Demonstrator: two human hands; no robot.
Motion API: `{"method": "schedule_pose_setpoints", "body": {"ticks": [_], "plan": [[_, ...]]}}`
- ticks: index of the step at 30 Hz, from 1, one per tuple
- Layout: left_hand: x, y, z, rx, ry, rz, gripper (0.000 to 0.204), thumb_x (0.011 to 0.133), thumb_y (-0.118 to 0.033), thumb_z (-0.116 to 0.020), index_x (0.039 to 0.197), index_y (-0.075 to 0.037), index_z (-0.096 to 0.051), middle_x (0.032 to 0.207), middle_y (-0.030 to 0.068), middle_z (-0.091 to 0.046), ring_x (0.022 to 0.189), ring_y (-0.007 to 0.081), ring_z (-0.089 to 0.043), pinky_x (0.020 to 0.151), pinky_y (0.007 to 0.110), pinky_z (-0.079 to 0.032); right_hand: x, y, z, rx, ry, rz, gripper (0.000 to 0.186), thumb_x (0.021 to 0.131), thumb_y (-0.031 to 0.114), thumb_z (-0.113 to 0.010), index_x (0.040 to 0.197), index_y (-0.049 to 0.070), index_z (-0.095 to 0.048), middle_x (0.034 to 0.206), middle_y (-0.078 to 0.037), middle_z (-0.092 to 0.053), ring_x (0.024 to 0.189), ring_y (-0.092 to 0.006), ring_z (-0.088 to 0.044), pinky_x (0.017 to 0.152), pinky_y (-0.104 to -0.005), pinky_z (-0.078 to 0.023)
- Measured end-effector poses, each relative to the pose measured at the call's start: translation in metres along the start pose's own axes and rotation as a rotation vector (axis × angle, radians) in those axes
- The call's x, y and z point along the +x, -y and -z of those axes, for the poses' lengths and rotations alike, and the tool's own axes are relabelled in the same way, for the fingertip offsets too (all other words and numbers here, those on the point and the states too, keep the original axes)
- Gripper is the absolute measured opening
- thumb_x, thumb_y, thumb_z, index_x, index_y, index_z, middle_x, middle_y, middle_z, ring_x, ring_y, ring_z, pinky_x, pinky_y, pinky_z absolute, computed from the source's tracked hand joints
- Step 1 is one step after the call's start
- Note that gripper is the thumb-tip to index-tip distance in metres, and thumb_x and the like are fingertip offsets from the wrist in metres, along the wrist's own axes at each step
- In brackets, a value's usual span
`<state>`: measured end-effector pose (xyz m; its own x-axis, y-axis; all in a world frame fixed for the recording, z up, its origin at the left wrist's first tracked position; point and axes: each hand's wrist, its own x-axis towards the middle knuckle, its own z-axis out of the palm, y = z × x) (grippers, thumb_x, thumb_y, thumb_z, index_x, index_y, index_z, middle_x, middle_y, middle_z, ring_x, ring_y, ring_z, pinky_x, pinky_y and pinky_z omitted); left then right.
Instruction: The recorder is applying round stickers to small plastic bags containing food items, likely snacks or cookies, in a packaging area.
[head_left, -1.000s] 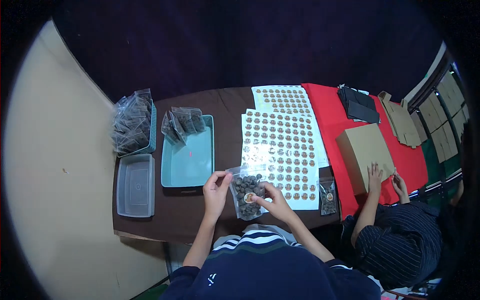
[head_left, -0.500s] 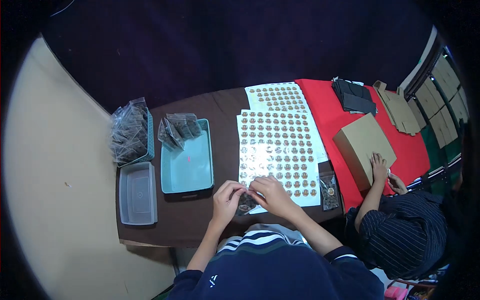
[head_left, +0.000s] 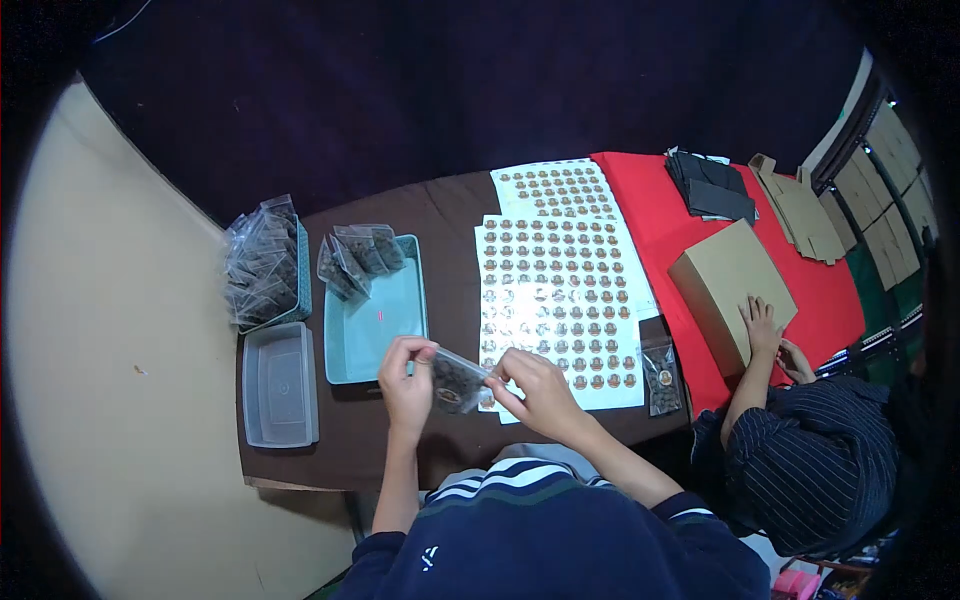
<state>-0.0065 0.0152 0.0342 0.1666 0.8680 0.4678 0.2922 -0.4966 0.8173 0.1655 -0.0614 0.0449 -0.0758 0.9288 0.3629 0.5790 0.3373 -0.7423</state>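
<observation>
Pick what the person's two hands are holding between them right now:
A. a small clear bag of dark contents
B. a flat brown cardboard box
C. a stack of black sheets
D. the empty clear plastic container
A: the left hand and right hand each pinch one end of a small clear bag with dark contents, held above the brown table near the sticker sheet.

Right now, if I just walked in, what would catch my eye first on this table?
Probably the big white sticker sheets covered in rows of round brown labels, spread across the middle of the dark table. Just below them, the left hand and right hand hold a small clear pouch of dark contents between them. To the right, a bright red cloth carries a brown cardboard box.
</observation>
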Motion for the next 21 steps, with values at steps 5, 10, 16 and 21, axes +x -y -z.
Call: {"method": "schedule_pose_setpoints", "body": {"ticks": [5,10,16,21], "plan": [[-0.006,0.011,-0.005,-0.089,0.006,0.035,0.007,0.081,-0.002,-0.057,0.077,0.003,-0.054,0.074,0.0087,-0.056,0.069,0.0179,-0.054,0.065,0.027,-0.043,-0.014,-0.008,-0.009,0.059,-0.022,0.018,0.012,0.078,0.009,-0.058,0.073,0.001,-0.050,0.070,-0.011,-0.053,0.062,-0.0241,-0.055,0.055,-0.0332,-0.042],[-0.027,0.004,-0.030,-0.024,-0.046,0.068,0.027,0.075,-0.006,-0.064,0.098,0.001,-0.052,0.099,0.0123,-0.053,0.092,0.0236,-0.052,0.082,0.034,-0.041,-0.023,-0.017,-0.013,0.231,-0.199,-0.223,0.013,0.079,0.006,-0.058,0.073,-0.001,-0.049,0.065,-0.008,-0.052,0.054,-0.0137,-0.053,0.050,-0.0252,-0.042],[-0.040,-0.019,-0.043,-0.101,0.272,-0.042,0.028,0.070,0.000,-0.061,0.099,0.000,-0.058,0.101,0.0128,-0.057,0.098,0.0242,-0.056,0.085,0.031,-0.043,-0.019,-0.016,-0.016,0.319,-0.259,-0.223,0.015,0.079,0.011,-0.063,0.078,-0.001,-0.054,0.071,-0.010,-0.054,0.059,-0.0149,-0.055,0.052,-0.0260,-0.043],[-0.040,-0.005,-0.040,-0.163,0.176,0.106,0.008,0.081,-0.001,-0.057,0.085,0.004,-0.060,0.086,0.0123,-0.062,0.078,0.0209,-0.061,0.070,0.028,-0.047,-0.014,-0.004,-0.012,0.134,-0.189,-0.131,0.024,0.077,0.019,-0.064,0.091,0.001,-0.057,0.082,-0.010,-0.054,0.079,-0.0231,-0.053,0.074,-0.0341,-0.039]]}}
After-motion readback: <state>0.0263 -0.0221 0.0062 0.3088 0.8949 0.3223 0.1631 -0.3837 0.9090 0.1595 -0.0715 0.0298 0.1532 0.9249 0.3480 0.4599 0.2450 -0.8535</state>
